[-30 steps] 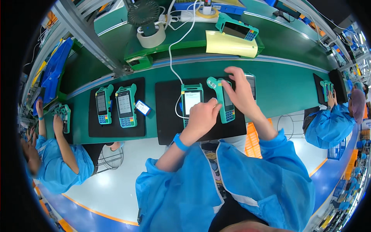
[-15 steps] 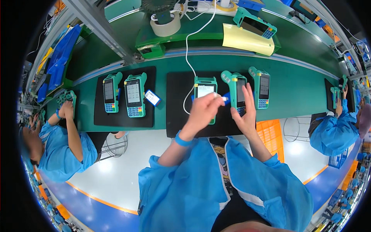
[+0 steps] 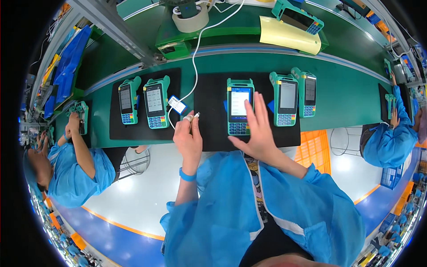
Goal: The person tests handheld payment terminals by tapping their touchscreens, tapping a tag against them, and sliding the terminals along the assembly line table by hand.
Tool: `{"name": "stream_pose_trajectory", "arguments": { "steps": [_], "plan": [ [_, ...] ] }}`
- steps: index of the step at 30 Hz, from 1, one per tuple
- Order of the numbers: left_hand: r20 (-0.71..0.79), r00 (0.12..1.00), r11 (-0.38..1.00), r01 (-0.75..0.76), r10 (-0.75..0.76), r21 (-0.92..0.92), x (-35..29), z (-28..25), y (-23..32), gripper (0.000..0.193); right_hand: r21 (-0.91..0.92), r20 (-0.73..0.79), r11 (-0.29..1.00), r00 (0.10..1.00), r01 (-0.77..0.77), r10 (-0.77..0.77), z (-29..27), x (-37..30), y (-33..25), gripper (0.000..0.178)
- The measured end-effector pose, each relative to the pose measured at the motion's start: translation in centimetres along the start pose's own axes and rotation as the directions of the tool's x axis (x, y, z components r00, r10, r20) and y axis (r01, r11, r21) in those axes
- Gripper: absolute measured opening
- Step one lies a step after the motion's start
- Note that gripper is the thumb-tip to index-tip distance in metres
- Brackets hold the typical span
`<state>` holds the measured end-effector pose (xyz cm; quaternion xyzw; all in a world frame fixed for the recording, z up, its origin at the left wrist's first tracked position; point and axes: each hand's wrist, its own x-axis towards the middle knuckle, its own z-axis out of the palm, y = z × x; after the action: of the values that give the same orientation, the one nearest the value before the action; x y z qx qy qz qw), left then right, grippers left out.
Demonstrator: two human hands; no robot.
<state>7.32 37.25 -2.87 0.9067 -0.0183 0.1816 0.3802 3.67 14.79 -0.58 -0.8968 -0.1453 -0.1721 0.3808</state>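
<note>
My left hand [image 3: 188, 140] pinches the plug end of a white cable [image 3: 195, 73] at the left edge of the black mat [image 3: 209, 138]. On that mat lies a green payment terminal [image 3: 240, 119] with a lit screen and blue keys. My right hand [image 3: 259, 133] is over its right side, fingers stretched and thumb apart; a fingertip is at the screen, but whether it touches I cannot tell. To the right lies a second payment terminal [image 3: 285, 100], its screen pale, and beside it a third terminal [image 3: 308, 94], partly overlapped.
Two more terminals [image 3: 155, 104] lie on another mat to the left, beside a blue-edged white card [image 3: 177, 105]. On the shelf are a tape roll [image 3: 191, 21], a yellow sheet [image 3: 284, 38] and a tilted terminal [image 3: 297, 20]. Co-workers [image 3: 80, 169] sit at both sides.
My left hand has moved left with the cable plug, away from the terminals. My right hand has left the right-hand terminal, now lying flatter, and moved to the middle one, whose screen display differs.
</note>
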Motion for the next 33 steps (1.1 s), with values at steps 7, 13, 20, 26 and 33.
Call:
{"name": "stream_pose_trajectory", "arguments": {
  "steps": [7,13,20,26,33],
  "plan": [
    [0.12,0.992,0.97,0.076,-0.049,-0.229,0.1,2.6,1.7,0.015,-0.06,-0.022,0.99,0.991,-0.13,0.129,0.4,-1.3,2.6,0.112],
    [0.237,0.971,0.896,0.075,0.034,-0.437,0.2,6.2,4.0,0.013,-0.08,-0.033,0.984,0.987,-0.157,0.155,-3.6,-2.5,5.2,0.11],
    [0.229,0.934,0.934,-0.204,0.276,-0.292,1.2,6.8,9.0,0.011,0.001,-0.051,0.987,0.985,-0.163,0.163,-5.4,-3.5,6.0,0.111],
    [0.641,0.754,0.83,0.263,0.142,-0.492,1.9,8.3,10.5,0.016,0.054,-0.035,0.986,0.987,-0.155,0.157,-5.4,-3.6,6.1,0.11],
    [0.73,0.651,0.823,0.286,0.209,-0.491,2.5,9.4,9.5,0.018,0.058,-0.008,0.988,0.989,-0.145,0.146,-5.9,-3.7,6.4,0.109]
  ]
}}
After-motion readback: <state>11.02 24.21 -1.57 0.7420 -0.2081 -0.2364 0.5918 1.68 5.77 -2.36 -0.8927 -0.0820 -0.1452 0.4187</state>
